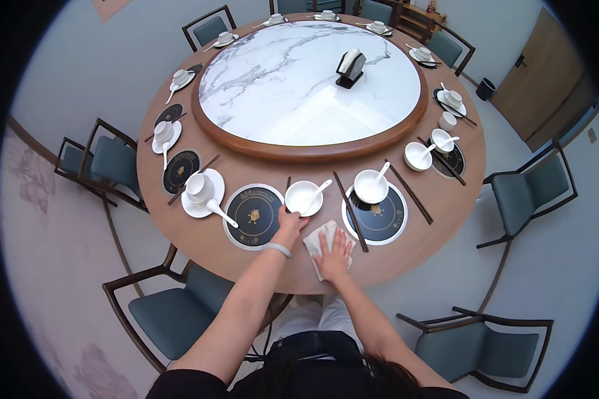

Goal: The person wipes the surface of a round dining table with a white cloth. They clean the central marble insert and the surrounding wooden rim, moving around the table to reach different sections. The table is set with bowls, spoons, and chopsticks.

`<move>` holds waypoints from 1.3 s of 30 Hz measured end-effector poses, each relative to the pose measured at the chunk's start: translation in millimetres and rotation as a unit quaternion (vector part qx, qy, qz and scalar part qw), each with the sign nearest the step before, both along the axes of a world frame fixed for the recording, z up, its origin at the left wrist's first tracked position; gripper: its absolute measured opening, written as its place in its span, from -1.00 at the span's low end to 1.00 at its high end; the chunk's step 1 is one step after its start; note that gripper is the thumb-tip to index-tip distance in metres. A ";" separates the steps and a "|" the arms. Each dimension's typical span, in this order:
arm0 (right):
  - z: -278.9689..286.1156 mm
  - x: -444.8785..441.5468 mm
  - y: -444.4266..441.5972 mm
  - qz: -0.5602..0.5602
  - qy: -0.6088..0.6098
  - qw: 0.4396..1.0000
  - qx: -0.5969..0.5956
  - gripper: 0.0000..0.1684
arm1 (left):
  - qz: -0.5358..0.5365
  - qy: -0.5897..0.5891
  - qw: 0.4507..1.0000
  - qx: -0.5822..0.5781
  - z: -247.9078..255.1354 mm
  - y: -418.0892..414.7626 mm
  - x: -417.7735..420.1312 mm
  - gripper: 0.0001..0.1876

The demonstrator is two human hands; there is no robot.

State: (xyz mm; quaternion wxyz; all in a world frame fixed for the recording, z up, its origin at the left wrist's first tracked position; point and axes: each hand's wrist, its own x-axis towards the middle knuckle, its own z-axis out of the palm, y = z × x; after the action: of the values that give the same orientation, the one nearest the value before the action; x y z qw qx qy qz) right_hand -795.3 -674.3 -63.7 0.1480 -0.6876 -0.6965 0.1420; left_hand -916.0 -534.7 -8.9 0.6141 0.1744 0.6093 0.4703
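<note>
My left hand (291,224), with a pale bangle on the wrist, has its fingers at the near rim of a white bowl (299,195) that holds a white spoon (321,188). Flat on a folded off-white cloth (313,244) lies my right hand (335,253), its fingers spread, near the table's front edge. To its right, a pair of dark chopsticks (350,212) crosses a round black hot plate (387,222), where another white bowl (368,188) with a spoon stands at the far edge. A second black hot plate (249,217) is left of my left hand.
The round wooden table (434,234) carries a marble-patterned turntable (299,95) with a napkin holder (350,70). A stacked cup, bowl and saucer (192,205) stand at left; more white bowls (417,156) at right. Blue-green chairs (174,314) surround the table, one close by my left arm.
</note>
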 end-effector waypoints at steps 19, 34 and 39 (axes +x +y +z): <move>10.1 -18.1 78.5 -0.064 0.047 0.997 -0.018 -0.06 | -0.079 0.050 0.995 0.037 38.3 -4.8 -31.3 -0.39; 16.9 -24.4 168.2 -0.077 0.019 0.996 -0.042 -0.12 | -0.094 0.075 0.992 0.023 56.8 -17.0 -48.2 -0.39; 20.4 -28.7 182.8 -0.076 0.045 0.996 -0.017 -0.08 | -0.091 0.068 0.993 0.021 57.1 -19.6 -50.5 -0.38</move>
State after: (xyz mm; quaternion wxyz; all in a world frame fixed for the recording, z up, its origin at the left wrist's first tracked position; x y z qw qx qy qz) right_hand -824.0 -491.4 -43.2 0.1778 -0.7341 -0.6322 0.1725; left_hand -966.5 -554.3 48.2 0.6075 0.2733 0.6217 0.4119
